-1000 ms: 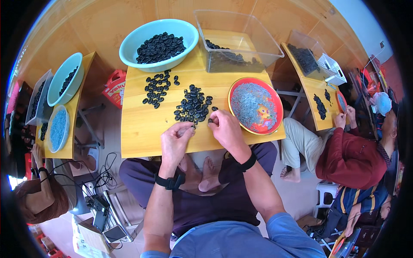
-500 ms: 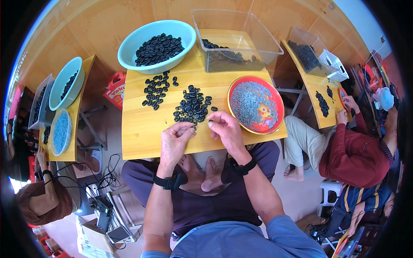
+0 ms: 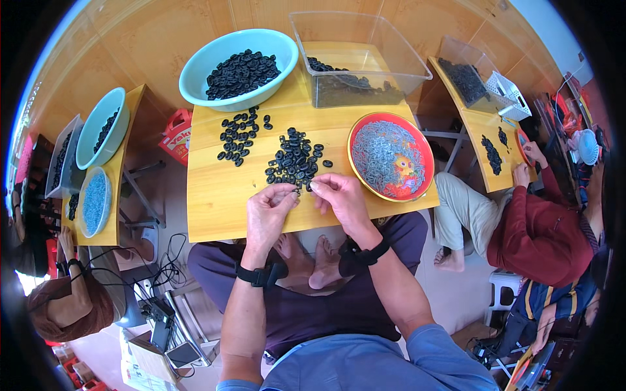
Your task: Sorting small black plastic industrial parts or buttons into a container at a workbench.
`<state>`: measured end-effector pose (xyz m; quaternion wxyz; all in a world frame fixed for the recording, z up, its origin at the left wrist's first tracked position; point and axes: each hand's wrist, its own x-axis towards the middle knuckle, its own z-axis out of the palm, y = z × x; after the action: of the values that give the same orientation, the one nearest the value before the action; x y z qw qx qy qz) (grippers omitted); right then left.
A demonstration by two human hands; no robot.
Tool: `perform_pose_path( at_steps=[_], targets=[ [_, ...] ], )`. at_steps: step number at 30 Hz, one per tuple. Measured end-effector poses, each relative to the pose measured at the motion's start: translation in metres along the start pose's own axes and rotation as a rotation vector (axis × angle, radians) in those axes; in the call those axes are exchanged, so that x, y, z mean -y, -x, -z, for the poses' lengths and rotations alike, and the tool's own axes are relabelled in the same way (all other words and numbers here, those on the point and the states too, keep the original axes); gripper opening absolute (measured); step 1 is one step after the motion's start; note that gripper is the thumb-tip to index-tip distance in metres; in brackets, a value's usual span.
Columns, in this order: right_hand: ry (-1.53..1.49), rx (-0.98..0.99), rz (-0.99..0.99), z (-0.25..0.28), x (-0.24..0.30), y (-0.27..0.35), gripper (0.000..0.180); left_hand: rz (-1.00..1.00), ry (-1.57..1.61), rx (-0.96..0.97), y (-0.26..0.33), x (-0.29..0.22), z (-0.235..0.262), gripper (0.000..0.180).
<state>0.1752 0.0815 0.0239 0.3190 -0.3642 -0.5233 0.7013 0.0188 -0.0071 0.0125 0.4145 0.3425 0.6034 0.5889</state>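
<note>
My left hand (image 3: 268, 207) is closed in a pinch near the table's front edge, with a small black piece (image 3: 297, 190) at its fingertips. Close by on the right, my right hand (image 3: 342, 201) pinches thumb against forefinger; a small black oval piece shows only partly there, mostly covered by the fingers. The two sets of fingertips are a short gap apart. Just beyond them lies a pile of black oval pieces (image 3: 295, 155), each with holes. A second, looser group of black oval pieces (image 3: 237, 135) is spread farther left.
At the back of the wooden table (image 3: 218, 208) stand a light-blue basin (image 3: 189, 81) and a clear plastic box (image 3: 365, 98), both holding black pieces. A red round tray (image 3: 427, 153) of slender grey pieces is at right. People work at side tables (image 3: 481, 153) left and right.
My right hand has moved slightly left, bringing its fingertips nearer my left hand. The black piece seen clearly between its fingers before is now mostly covered. My left hand keeps its pinch.
</note>
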Motion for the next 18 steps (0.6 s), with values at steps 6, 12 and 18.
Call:
perform_pose_path(
  at_steps=[6,12,18],
  targets=[
    [0.054,0.024,-0.012,-0.001,0.0007,-0.0024,0.017,0.012,0.016,-0.012,0.0002,-0.0009,0.0004,0.016],
    [0.029,0.059,-0.059,-0.0016,0.0006,-0.0021,0.016,0.016,0.017,-0.017,-0.0002,0.0007,-0.0001,0.016],
    [0.051,0.056,-0.021,-0.0021,-0.002,-0.0029,0.015,-0.002,-0.004,-0.014,-0.0004,0.0022,0.0,0.016]
  ],
)
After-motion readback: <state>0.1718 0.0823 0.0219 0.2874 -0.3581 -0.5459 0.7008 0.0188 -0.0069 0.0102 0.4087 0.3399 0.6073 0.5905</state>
